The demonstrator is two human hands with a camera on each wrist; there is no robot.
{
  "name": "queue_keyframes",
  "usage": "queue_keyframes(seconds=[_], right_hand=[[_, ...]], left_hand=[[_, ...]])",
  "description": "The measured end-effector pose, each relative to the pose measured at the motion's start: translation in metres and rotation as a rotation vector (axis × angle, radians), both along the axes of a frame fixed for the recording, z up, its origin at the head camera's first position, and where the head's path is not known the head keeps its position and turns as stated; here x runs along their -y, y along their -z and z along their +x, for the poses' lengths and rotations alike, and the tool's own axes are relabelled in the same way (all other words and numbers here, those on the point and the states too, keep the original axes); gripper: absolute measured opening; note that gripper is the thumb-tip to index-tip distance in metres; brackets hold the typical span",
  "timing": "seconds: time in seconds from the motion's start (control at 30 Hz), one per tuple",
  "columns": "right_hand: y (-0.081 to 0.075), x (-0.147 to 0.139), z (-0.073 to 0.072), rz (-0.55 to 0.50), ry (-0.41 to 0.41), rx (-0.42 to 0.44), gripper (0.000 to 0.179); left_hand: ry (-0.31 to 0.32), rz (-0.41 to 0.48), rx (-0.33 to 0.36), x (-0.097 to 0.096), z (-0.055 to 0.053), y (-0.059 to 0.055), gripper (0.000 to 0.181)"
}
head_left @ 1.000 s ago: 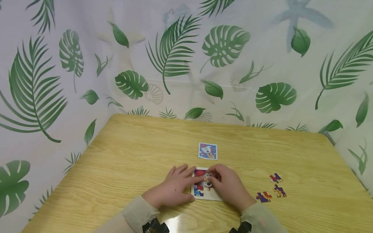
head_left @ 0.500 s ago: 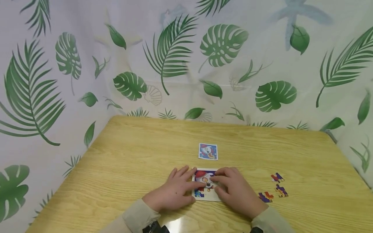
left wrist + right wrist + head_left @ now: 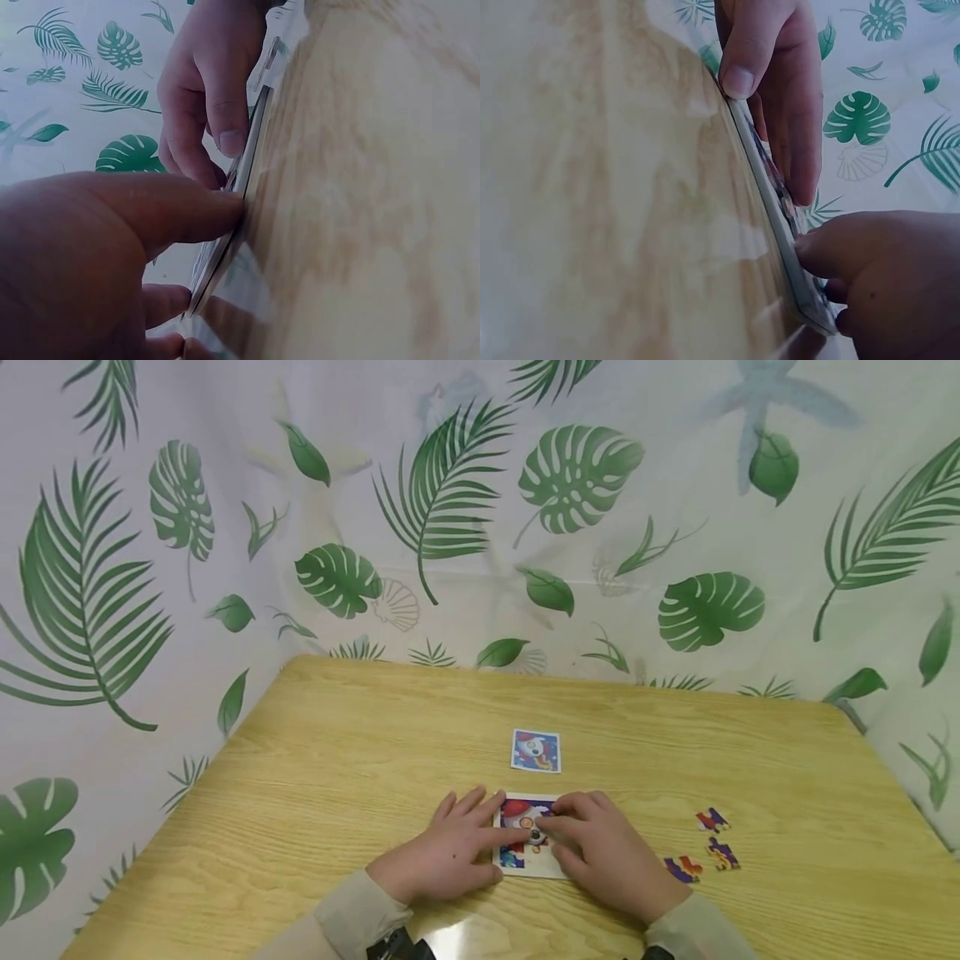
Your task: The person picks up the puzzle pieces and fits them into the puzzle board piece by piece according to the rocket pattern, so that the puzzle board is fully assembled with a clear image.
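In the head view, steady the puzzle board (image 3: 536,865) with your left hand (image 3: 453,853), fingers straight, and press evenly with your right hand (image 3: 611,860); fingers of both lie over it, clasping nothing. In the left wrist view, your left thumb (image 3: 221,211) is at its edge. In the right wrist view, contact of your right thumb (image 3: 814,251) is hard to judge.

text: none legible | labels: none | brands: none | numbers: none | signs: none | views: all three
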State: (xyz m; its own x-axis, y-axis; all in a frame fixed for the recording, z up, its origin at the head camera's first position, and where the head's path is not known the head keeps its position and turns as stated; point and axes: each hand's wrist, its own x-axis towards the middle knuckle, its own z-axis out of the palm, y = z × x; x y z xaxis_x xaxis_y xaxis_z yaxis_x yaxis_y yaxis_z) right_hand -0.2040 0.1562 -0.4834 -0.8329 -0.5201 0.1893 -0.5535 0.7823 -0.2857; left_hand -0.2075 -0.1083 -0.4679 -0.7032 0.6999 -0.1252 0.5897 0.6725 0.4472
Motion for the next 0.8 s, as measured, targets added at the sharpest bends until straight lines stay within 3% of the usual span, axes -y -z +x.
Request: queue_keyframes(seconds=[0.57,0.8], right_hand=[[-0.0043,0.005,0.0024,0.093,0.025,-0.044,0.036],[-0.0042,0.0042,0.0033,0.099,0.011,0.001,0.039]], left_hand=[[-0.005,0.004,-0.007,-0.0044,-0.0018,0.0005,0.053],[-0.005,0.002,0.01,-0.004,-0.0009,0.0029,0.054]])
